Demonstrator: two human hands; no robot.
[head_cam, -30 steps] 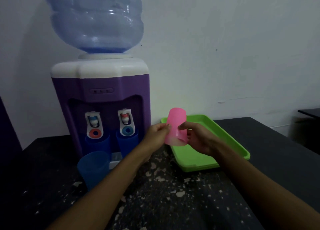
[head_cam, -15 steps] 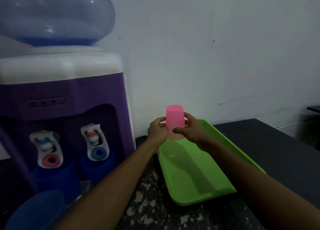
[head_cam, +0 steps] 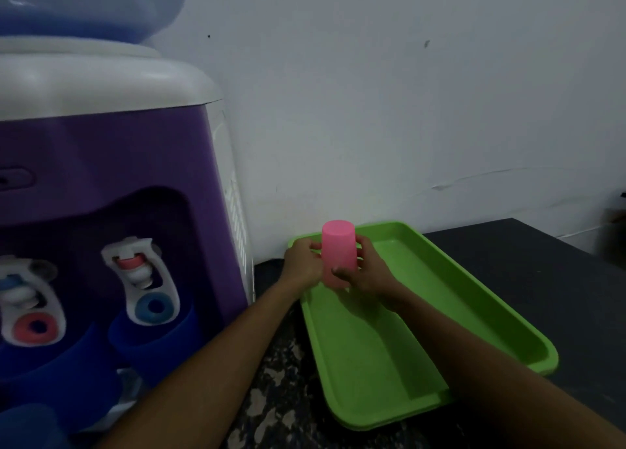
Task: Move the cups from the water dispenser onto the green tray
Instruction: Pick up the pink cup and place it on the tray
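A pink cup (head_cam: 338, 252) stands upside down at the far left corner of the green tray (head_cam: 474, 309), its rim at or just above the tray floor. My left hand (head_cam: 301, 265) holds its left side and my right hand (head_cam: 366, 272) wraps its right side. On the purple water dispenser (head_cam: 118, 177) two blue cups sit under the taps: one (head_cam: 152, 347) under the right tap, one (head_cam: 50, 381) under the left. A third blue cup (head_cam: 27, 425) stands in front at the bottom left.
A large blue water bottle (head_cam: 91, 4) tops the dispenser. The dark speckled counter (head_cam: 271, 397) runs under my arms, and its right part (head_cam: 542, 265) lies beyond the tray. A white wall stands close behind everything.
Both hands carried the pink cup from in front of the dispenser to the right, turned it upright-inverted and lowered it into the tray's far corner. The view moved closer and to the right.
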